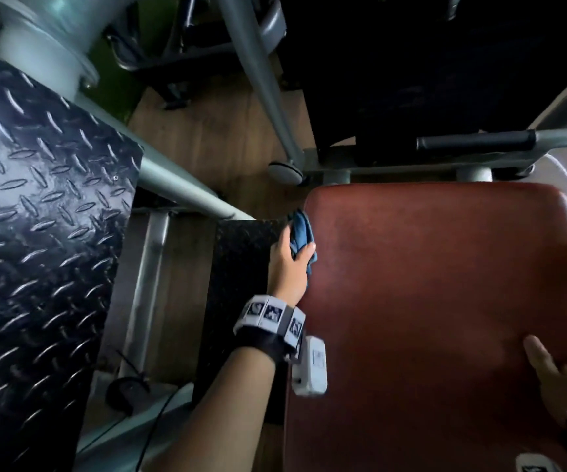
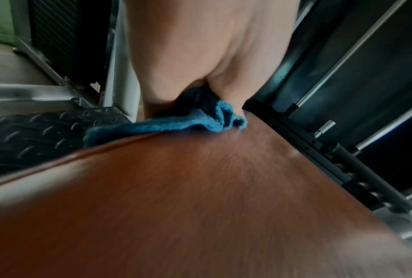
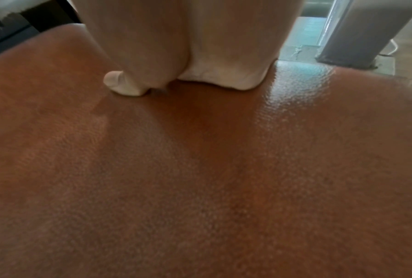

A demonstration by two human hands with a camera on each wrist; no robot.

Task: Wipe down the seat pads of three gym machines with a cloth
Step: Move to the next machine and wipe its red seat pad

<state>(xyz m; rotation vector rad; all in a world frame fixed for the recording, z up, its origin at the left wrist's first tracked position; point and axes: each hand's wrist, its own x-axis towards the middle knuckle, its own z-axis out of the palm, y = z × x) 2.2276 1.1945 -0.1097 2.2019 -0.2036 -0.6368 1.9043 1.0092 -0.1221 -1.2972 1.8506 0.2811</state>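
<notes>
Head view: your left hand (image 1: 290, 264) grips the blue cloth (image 1: 301, 235), bunched between thumb and curled fingers, and presses it on the left edge of the red seat pad (image 1: 445, 301), toward the pad's far corner. Cloth sticks out ahead of the fingers and a fold hangs beside the thumb. Your right hand (image 1: 558, 379) rests on the pad's right edge, near corner, thumb lying on top; the fingers are out of sight past the edge, so you cannot tell their curl here. A black tread plate (image 1: 43, 233) lies left of the pad, well apart.

Left wrist view: the cloth (image 2: 195, 120) is wedged under the palm (image 2: 207, 56), one flap trailing along the pad's (image 2: 200, 206) edge seam.

Right wrist view: the hand (image 3: 188, 47) sits on the pad (image 3: 200, 169), thumb tip (image 3: 119, 84) flat on the surface, holding nothing; the fingers go over the far edge and their curl cannot be told.
</notes>
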